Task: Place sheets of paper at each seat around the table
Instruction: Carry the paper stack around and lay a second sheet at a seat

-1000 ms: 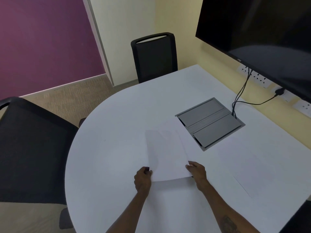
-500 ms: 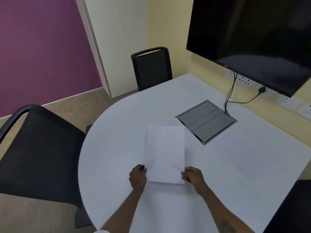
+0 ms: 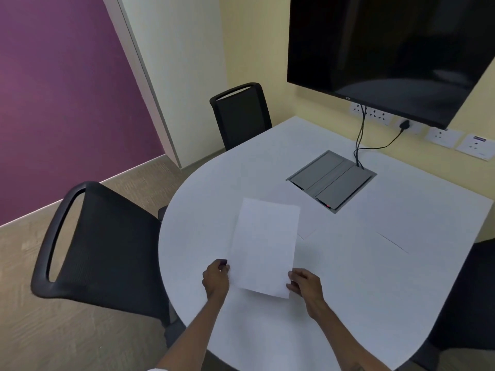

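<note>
A white sheet of paper (image 3: 265, 245) is held a little above the white table (image 3: 203, 210), its long side pointing away from me. My left hand (image 3: 216, 277) pinches its near left corner. My right hand (image 3: 304, 283) grips its near right corner. Two more white sheets lie flat on the table: one (image 3: 300, 210) just beyond the held sheet, near the grey hatch, and one (image 3: 385, 234) to the right, in front of the right-hand seat. Both are hard to tell from the tabletop.
A grey cable hatch (image 3: 332, 179) is set into the table, with black cables (image 3: 360, 140) running up to wall sockets below a dark screen (image 3: 388, 49). Black chairs stand at the far side (image 3: 241, 113), at the left (image 3: 99, 242) and at the right edge (image 3: 471, 295).
The view has pulled back and up from the table. The sheet in my hands has come off the sheet beneath it and shifted slightly left, towards the left chair.
</note>
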Available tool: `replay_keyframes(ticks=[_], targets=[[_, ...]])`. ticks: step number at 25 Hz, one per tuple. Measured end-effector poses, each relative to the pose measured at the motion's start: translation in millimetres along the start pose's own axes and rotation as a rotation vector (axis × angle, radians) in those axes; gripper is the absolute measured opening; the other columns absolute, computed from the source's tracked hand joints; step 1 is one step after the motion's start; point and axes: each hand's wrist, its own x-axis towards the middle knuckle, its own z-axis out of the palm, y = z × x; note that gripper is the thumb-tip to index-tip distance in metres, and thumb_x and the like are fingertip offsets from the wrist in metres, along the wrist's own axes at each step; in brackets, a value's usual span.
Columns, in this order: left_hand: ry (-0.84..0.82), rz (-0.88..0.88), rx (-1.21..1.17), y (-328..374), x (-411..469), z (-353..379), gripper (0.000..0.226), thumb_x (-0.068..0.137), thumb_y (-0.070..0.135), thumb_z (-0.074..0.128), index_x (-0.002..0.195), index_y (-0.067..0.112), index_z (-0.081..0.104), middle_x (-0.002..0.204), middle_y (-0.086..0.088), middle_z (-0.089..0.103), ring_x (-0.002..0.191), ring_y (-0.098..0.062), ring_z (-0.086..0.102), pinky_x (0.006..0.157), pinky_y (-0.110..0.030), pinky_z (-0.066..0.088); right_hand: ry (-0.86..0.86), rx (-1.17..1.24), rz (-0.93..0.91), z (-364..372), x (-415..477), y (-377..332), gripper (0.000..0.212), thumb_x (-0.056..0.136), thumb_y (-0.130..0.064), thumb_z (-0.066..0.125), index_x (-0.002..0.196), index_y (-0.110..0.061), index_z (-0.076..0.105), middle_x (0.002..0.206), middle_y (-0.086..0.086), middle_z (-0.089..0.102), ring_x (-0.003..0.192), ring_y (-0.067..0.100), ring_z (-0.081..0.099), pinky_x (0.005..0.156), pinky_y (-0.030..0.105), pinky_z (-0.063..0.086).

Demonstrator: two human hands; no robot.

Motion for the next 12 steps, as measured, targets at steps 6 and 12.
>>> replay_keyframes(ticks=[6, 12], targets=[[-0.012, 0.013, 0.066, -3.9, 50.7, -33.6, 0.017, 0.095, 0.006, 0.058, 0.106, 0.006, 0.070, 0.103, -0.012, 0.074, 0.091, -0.034, 0.069, 0.084, -0.036, 0.054, -0.009, 0.088, 0.042, 53.3, 7.2, 12.3, 0.019, 0.084, 0.007, 0.069, 0.102, 0.011, 0.068, 0.088, 0.018, 0.064, 0.084, 0.027, 0.065, 0.096, 0.042, 0.057], [-0.116, 0.048, 0.170, -2.5, 140.6, -51.6, 0.019, 0.094, 0.004, 0.059, 0.108, 0.004, 0.073, 0.107, -0.013, 0.074, 0.094, -0.028, 0.069, 0.077, -0.028, 0.048, 0.080, 0.169, 0.079, 122.0, 35.9, 21.9, 0.004, 0.087, 0.002, 0.069, 0.090, 0.005, 0.069, 0.087, 0.017, 0.061, 0.083, 0.029, 0.062, 0.088, 0.041, 0.059]])
